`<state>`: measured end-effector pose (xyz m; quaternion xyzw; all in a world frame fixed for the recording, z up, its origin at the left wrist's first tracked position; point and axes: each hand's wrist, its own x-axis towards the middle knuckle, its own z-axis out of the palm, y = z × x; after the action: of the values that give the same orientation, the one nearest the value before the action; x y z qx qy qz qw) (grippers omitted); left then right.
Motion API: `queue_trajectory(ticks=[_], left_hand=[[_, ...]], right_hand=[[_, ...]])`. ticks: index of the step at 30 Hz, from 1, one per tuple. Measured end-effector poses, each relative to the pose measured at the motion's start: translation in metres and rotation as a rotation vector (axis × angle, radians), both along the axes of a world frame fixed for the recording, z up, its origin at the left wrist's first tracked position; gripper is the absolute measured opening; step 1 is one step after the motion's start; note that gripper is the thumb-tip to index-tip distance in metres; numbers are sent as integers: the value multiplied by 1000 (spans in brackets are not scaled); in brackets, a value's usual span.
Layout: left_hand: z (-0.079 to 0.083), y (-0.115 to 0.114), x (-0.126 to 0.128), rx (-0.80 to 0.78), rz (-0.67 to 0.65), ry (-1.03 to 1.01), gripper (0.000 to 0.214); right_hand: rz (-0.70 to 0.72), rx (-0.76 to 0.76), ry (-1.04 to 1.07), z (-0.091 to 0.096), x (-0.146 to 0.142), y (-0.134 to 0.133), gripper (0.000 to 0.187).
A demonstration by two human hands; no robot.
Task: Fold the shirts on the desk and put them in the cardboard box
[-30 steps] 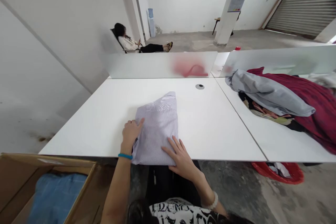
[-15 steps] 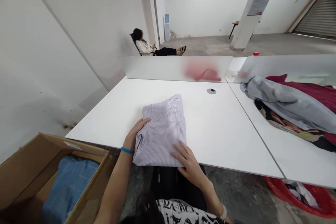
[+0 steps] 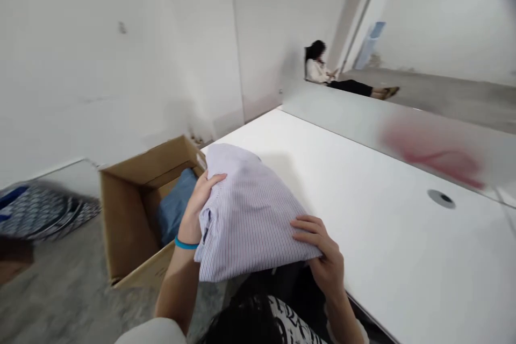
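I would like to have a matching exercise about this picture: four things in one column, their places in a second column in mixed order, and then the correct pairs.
Things
1. striped garment
2. blue cloth
3. blue wristband
4. round grey disc

Places
A. around the left wrist
B. on the white tabletop
C. held by the left hand and the right hand
D. inside the cardboard box

Pairs: 1-C, 2-D, 3-A, 4-B
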<state>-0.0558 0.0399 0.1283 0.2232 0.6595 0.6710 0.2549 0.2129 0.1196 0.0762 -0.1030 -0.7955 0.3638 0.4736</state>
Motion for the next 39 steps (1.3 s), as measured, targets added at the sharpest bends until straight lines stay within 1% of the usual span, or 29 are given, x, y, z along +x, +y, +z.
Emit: queue_trajectory(ticks=[1, 3, 5, 7, 10, 13, 15, 17, 19, 21, 23, 25, 26, 28, 31, 33, 36, 39], left_hand=[[5, -14, -12, 14, 66, -27, 40], [9, -43, -36, 32, 162, -45, 41], [9, -71, -59, 36, 237, -48, 39], [9, -92, -84, 39, 290, -22, 36], [9, -112, -123, 59, 360, 35, 37], [6, -124, -161, 84, 422, 91, 41], [-4, -129, -182, 81, 449, 125, 44], [-22, -132, -196, 34, 457, 139, 46], [-46, -135, -204, -70, 442, 130, 46], [-74, -139, -207, -220, 422, 112, 42], [-99, -145, -206, -384, 406, 103, 38], [-120, -152, -205, -531, 379, 108, 37], [-127, -154, -205, -593, 355, 114, 36], [-137, -158, -205, -692, 294, 135, 32], [-143, -158, -201, -788, 213, 185, 29], [-143, -157, -190, -823, 189, 238, 29], [-141, -150, -157, -834, 200, 345, 22], [-138, -129, -113, -767, 228, 474, 25]], right_hand=[[65, -7, 10, 7, -15, 2, 44], [204, -3, 17, 19, -51, 4, 46], [330, 15, 9, 26, -92, 3, 49], [421, 39, -3, 30, -133, 1, 49], [506, 102, 15, 34, -185, -2, 46], [558, 221, 69, 31, -222, -4, 44], [573, 302, 97, 20, -240, -6, 42], [565, 334, 67, 1, -256, -8, 41], [539, 327, -67, -26, -268, -9, 41], [534, 347, -291, -54, -273, -7, 39], [576, 413, -505, -78, -269, -3, 34], [603, 454, -621, -92, -254, 2, 34], [598, 444, -636, -94, -245, 5, 35], [561, 368, -608, -93, -221, 10, 37], [515, 210, -532, -82, -183, 15, 35], [464, 106, -495, -77, -155, 18, 33], [354, -65, -477, -76, -106, 22, 29], [176, -261, -503, -81, -52, 28, 28]])
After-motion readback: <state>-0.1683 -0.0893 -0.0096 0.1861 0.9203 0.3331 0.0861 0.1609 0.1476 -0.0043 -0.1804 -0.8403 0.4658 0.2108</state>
